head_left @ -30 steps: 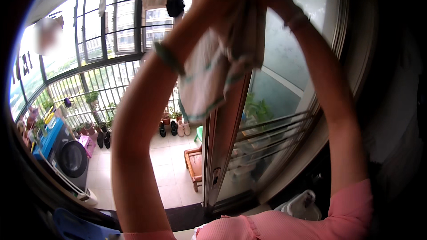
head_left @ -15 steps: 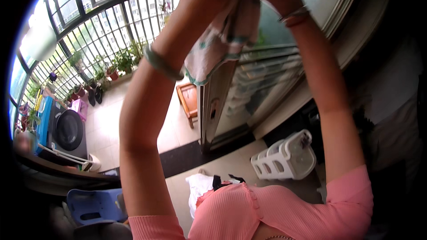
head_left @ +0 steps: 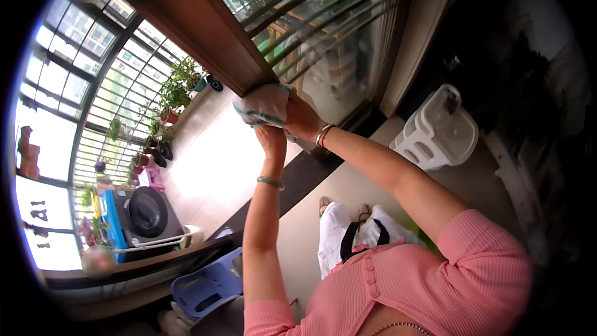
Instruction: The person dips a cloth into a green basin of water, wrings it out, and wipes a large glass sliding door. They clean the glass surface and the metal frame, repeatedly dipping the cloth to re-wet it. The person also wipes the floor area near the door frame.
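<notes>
Two bare hands meet at one cloth in the head view: the left hand and the right hand sit close together, both clamped on the pale, green-edged cloth, though most of the fingertips are hidden. The cloth lies folded about the lower visible end of the brown door frame, which slants down from the upper left. Thin fabric over a hard edge looks likely to bunch or skid, and if the grip loosened on one side, the cloth could slide off and let the knuckles knock the wood. Should the door panel swing or slide under the push, a fingertip wrapped out of sight could be pinched; whether the panel is free to move, I cannot tell. The silver bracelet rides near the right wrist, close enough to the frame to scrape it, while the green bangle sits farther down the left forearm and seems less of a risk. Both arms reach well forward, so a sudden slip could pull the balance toward the dark threshold strip. A sideways step might then catch the white basket on the right, or the blue plastic chair on the left.
</notes>
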Motion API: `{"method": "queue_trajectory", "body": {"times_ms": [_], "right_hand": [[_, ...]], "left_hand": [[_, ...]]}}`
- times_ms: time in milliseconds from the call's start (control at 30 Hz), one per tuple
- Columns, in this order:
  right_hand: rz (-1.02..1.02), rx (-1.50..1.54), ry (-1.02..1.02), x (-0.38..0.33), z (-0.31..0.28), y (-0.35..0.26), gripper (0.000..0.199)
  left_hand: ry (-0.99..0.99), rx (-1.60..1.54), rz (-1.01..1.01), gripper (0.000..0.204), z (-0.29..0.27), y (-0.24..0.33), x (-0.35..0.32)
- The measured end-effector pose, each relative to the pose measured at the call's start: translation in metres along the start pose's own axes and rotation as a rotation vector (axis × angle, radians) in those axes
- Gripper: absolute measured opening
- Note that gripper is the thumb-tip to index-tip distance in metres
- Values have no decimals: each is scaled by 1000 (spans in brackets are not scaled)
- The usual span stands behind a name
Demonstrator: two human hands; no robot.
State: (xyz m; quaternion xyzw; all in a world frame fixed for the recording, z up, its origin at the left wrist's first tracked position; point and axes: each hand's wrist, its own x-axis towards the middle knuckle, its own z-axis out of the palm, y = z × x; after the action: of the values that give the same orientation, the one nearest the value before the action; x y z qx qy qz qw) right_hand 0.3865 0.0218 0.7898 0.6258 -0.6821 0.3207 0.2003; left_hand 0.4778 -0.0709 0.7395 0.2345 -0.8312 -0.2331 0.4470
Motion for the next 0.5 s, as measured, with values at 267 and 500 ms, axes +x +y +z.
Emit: {"method": "queue_trajectory", "body": {"times_ms": [267, 500], "right_hand": [[26, -123, -263, -113, 61, -2, 42], [523, 269, -43, -121, 23, -30, 45]], "left_hand": [[-474, -64, -196, 33, -10, -22, -97], [-502, -246, -158, 47, -42, 45, -86]]}}
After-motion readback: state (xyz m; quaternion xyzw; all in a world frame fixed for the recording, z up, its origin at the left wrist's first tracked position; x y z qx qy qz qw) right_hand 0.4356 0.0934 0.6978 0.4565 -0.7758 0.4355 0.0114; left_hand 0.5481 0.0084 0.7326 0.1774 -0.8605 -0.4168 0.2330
